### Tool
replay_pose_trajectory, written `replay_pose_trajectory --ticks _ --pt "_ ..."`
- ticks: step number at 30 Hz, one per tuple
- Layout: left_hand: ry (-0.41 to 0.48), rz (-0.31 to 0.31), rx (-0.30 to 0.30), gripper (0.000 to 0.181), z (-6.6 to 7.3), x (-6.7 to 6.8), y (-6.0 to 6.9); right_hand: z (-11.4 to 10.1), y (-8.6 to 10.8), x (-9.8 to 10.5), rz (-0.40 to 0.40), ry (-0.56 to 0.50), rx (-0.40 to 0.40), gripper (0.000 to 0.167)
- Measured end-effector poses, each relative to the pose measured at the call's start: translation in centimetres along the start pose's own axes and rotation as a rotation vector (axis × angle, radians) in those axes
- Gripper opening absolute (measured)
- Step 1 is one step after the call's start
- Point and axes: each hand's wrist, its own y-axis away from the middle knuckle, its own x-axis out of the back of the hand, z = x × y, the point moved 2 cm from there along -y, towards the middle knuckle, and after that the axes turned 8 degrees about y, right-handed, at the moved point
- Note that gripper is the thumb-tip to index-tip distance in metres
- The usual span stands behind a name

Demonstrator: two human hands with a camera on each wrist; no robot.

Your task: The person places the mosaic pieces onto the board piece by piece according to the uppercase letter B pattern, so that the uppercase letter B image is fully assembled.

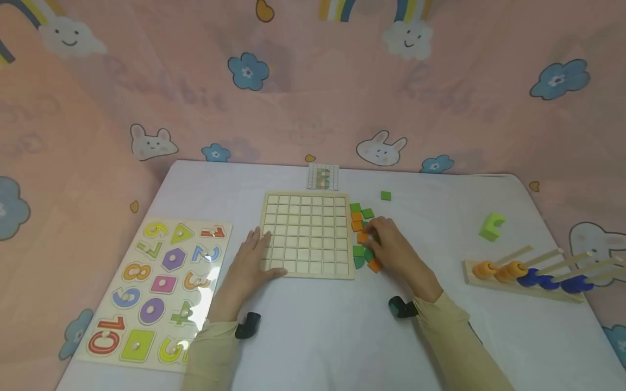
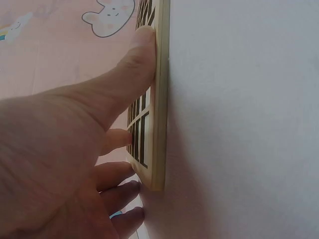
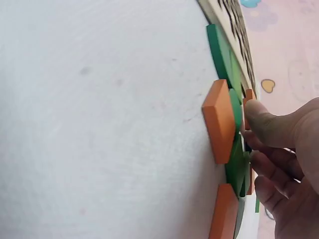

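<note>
A wooden grid board with square recesses lies mid-table. My left hand rests at its lower left corner, fingers spread along the left side; in the left wrist view the thumb lies on the frame's edge. At the board's right side, my right hand bends over a cluster of small tiles. Its thumb and forefinger pinch an orange square tile, partly hidden in the right wrist view by the thumb. Green square tiles, green curved pieces and another orange tile lie around it.
A pattern card lies beyond the board, and a lone green tile to its right. At left is a number-and-shape puzzle board. At right stand a green block and a wooden peg rack with orange and blue beads.
</note>
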Motion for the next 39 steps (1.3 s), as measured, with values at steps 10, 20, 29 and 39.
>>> replay_pose_trajectory --ticks 10,20,29,39 --pt "-0.006 -0.004 -0.006 0.101 0.1 0.0 0.1 -2.0 -1.0 -0.9 0.111 -0.137 0.081 0.033" --pt "-0.003 0.000 0.007 0.101 -0.2 -0.1 0.0 -6.0 -4.0 -2.9 0.139 -0.116 0.266 0.026" --pt "-0.003 -0.006 0.020 0.101 -0.2 -0.1 0.1 -9.2 -6.2 -4.5 0.098 -0.115 0.222 0.025" --pt "-0.004 -0.004 0.008 0.102 -0.3 -0.1 0.1 -10.7 -8.1 -5.2 0.106 -0.139 0.169 0.027"
